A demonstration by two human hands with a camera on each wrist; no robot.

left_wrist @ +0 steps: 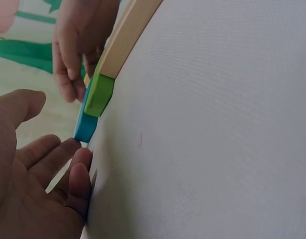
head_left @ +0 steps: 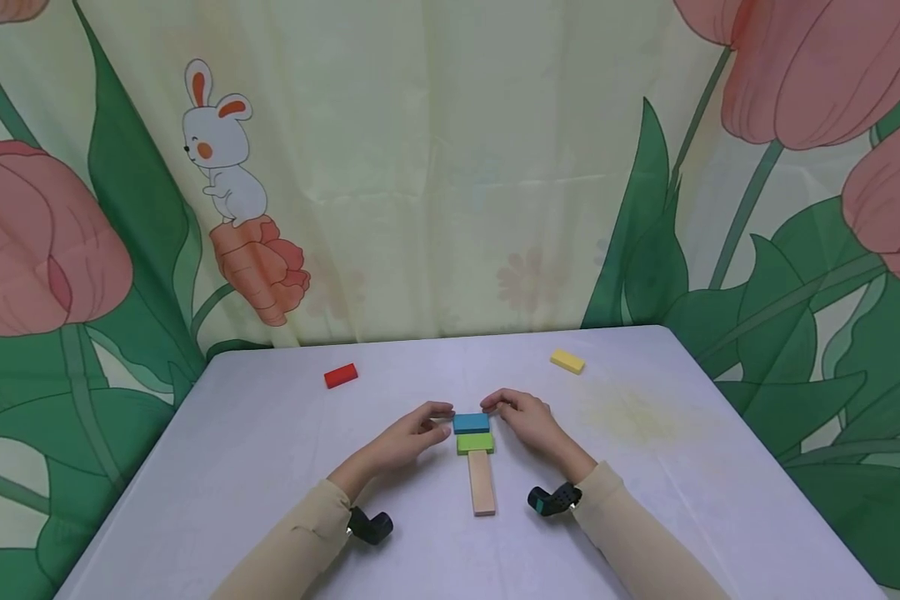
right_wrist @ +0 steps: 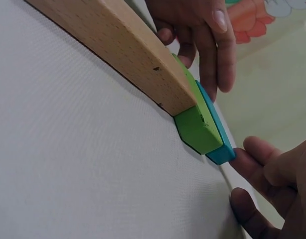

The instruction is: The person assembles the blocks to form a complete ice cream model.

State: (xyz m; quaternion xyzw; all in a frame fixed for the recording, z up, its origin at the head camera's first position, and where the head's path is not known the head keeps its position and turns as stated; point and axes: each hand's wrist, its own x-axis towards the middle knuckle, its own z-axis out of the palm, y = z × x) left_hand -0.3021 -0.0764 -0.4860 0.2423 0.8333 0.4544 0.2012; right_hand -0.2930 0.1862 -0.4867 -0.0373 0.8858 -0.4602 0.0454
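Observation:
A blue block lies flat at the far end of a short row on the table. Against its near side sits a green block, and a long plain wooden block extends from that towards me. My left hand is at the blue block's left end, fingers loosely extended, with a fingertip right at the end face in the left wrist view. On the opposite side, my right hand has a fingertip at the right end of the blue block, its fingers relaxed. Neither hand grips anything.
Towards the back left of the white-covered table lies a red block. A yellow block is at the back right. Behind the table's far edge hangs a printed curtain with tulips and a rabbit.

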